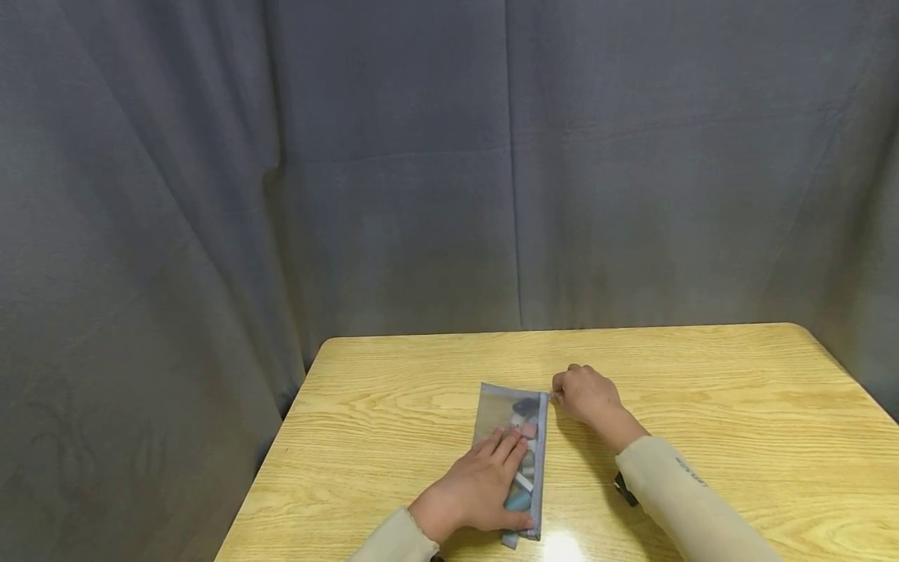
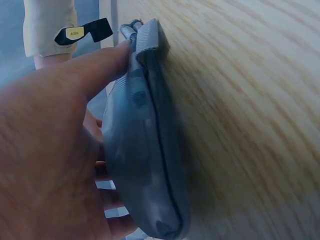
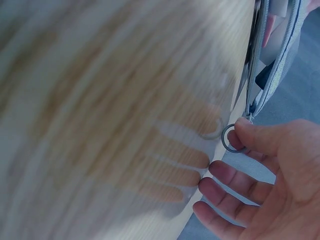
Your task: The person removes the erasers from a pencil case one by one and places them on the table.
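Observation:
A translucent zipper pouch (image 1: 494,410) with a grey-blue border lies on the table, several small items inside it. Through its side show a pink piece (image 1: 529,430), a white stick (image 1: 524,481) and a teal item (image 1: 518,501). My left hand (image 1: 477,484) rests on the pouch with fingers spread, thumb at the zipper's near end. At the far end, my right hand (image 1: 586,394) pinches the zipper's ring pull (image 3: 224,142) between thumb and index finger, the other fingers loosely bent. Beside the slider, the two rows of zipper teeth (image 3: 286,47) stand apart.
The pouch lies on a wood-grain table (image 1: 393,390) with rounded far corners. Grey curtains (image 1: 393,172) hang behind the table and on its left. A dark strap (image 1: 624,489) shows at the right sleeve.

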Demonstrator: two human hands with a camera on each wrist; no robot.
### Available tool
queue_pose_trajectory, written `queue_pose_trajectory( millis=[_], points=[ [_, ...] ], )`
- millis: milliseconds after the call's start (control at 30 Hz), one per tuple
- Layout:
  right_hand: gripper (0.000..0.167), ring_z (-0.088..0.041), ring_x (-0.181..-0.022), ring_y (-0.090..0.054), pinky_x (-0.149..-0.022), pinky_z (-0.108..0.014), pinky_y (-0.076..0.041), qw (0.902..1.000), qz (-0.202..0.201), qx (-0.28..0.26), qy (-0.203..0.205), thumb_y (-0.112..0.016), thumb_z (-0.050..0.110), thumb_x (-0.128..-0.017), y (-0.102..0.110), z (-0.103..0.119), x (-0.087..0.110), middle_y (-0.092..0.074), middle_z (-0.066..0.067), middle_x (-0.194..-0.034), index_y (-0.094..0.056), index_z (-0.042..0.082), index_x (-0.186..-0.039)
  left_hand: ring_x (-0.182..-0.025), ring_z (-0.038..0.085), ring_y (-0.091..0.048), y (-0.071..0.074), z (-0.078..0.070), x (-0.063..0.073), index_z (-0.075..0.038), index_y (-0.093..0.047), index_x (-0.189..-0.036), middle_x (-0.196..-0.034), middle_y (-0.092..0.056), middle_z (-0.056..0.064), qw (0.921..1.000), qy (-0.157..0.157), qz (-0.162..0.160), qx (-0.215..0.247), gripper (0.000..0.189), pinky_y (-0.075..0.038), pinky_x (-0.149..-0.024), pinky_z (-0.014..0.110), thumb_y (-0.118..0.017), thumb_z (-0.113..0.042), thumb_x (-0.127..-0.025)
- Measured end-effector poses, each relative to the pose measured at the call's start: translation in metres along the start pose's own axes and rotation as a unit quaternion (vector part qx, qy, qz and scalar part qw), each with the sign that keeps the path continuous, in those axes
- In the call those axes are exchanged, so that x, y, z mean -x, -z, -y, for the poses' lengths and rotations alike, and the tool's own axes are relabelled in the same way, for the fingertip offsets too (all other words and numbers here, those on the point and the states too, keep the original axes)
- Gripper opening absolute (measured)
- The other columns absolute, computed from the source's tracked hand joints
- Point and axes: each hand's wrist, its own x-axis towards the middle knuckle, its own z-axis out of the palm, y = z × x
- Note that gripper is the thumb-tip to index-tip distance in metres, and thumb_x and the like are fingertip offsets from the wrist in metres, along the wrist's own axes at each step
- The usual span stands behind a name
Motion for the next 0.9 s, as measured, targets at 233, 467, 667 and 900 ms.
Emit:
queue_pose_trajectory(
  millis=[233, 467, 667, 900],
  points=[
    [0.003, -0.025, -0.082, -0.062, -0.07, -0.041, -0.055, 0.9998, -0.013, 0.005, 0.012, -0.074, 0.019, -0.092, -0.001, 0.001, 0.002, -0.064, -0.003, -0.088, -0.075, 0.017, -0.092, -0.154, 0.032, -0.02, 0.004, -0.001, -0.006, -0.009, -0.02, -0.162, -0.169, -0.015, 0.01, 1.0, 0.0, -0.008, 0.002, 0.108, -0.029, -0.121, 0.04, -0.053, -0.078, -0.086],
    [0.007, -0.022, -0.078, -0.062, -0.069, -0.04, -0.055, 0.9997, -0.015, 0.005, 0.02, -0.074, 0.021, -0.093, 0.002, 0.001, 0.007, -0.063, -0.003, -0.088, -0.075, 0.015, -0.096, -0.146, 0.034, -0.037, 0.008, -0.006, -0.016, -0.011, -0.03, -0.159, -0.163, -0.029, 0.01, 0.9992, 0.005, -0.038, -0.003, 0.098, -0.043, -0.111, 0.038, -0.053, -0.075, -0.089],
    [0.017, -0.028, -0.086, -0.066, -0.074, -0.045, -0.057, 1.0, -0.003, -0.002, 0.005, -0.071, 0.023, -0.095, 0.005, 0.0, 0.012, -0.066, -0.01, -0.099, -0.073, 0.011, -0.107, -0.136, 0.038, -0.048, 0.016, -0.014, -0.026, -0.03, -0.034, -0.158, -0.163, -0.031, 0.002, 0.9986, 0.029, -0.043, -0.008, 0.086, -0.055, -0.094, 0.044, -0.054, -0.075, -0.088],
    [0.021, -0.024, -0.08, -0.064, -0.073, -0.044, -0.056, 0.9995, -0.021, -0.02, 0.011, -0.072, 0.023, -0.094, 0.009, -0.003, 0.022, -0.065, -0.01, -0.097, -0.072, 0.008, -0.109, -0.135, 0.04, -0.05, 0.026, -0.023, -0.033, -0.044, -0.04, -0.153, -0.165, -0.025, -0.015, 0.9976, 0.045, -0.024, -0.047, 0.073, -0.06, -0.079, 0.046, -0.055, -0.074, -0.088]
  ],
)
